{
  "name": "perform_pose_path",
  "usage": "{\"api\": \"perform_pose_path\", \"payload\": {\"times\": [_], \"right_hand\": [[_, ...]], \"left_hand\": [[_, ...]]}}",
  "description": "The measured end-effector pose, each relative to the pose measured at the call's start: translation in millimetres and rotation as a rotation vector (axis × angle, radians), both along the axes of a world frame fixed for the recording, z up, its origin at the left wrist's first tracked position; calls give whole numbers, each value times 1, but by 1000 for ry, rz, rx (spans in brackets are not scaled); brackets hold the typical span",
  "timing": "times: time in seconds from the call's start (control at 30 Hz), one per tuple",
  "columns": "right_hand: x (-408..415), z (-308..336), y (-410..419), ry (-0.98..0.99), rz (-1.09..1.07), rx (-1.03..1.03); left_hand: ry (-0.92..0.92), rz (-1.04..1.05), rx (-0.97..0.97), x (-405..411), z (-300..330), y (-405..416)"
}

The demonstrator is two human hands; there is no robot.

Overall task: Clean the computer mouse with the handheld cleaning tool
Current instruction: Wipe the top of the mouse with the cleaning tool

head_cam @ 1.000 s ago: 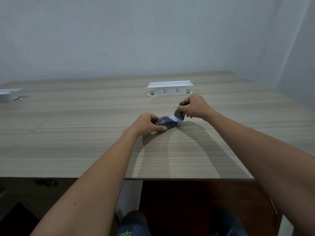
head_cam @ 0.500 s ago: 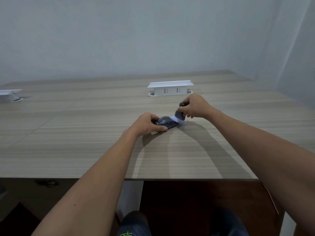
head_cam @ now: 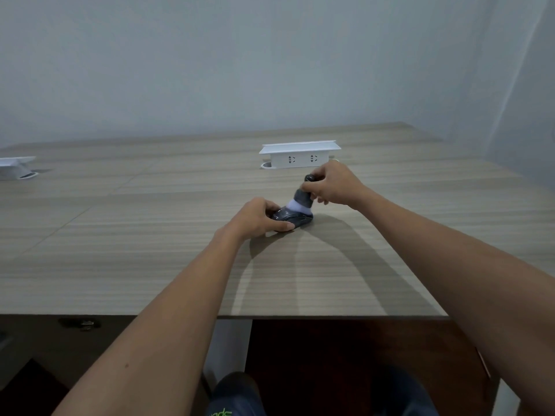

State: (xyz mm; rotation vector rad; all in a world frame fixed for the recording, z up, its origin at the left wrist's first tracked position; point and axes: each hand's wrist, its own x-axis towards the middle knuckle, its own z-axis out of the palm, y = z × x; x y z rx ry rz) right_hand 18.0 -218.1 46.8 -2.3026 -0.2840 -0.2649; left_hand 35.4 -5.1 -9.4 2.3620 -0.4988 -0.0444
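A dark computer mouse [head_cam: 295, 218] lies on the wooden table [head_cam: 150, 250], a little beyond its middle. My left hand [head_cam: 259, 219] grips the mouse's near side and pins it to the tabletop. A dark handheld cleaning brush [head_cam: 302, 197] with pale bristles presses down onto the top of the mouse. My right hand [head_cam: 333, 184] is closed around the brush's handle from the right and holds it tilted, with the handle's tip up and away from me.
A white pop-up socket box [head_cam: 298, 154] stands just behind my right hand. A second white socket box [head_cam: 15, 166] sits at the table's far left. The table's near edge [head_cam: 300, 316] runs above my knees. A grey wall rises behind.
The brush has shifted a little to the left along the top of the mouse and stands more upright. My left hand has kept its hold on the mouse.
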Motion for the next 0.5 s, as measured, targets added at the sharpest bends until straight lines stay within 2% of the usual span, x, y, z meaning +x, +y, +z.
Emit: {"api": "perform_pose_path", "payload": {"times": [0.2,0.4,0.5], "right_hand": [[4,-9,-15,30,-71,-124],[0,8,7,37,42,15],[1,8,12,43,36,4]], "left_hand": [[-17,-3,15,-1,0,-1],[-11,8,-1,1,-1,1],[-5,-6,-11,-2,-4,0]]}}
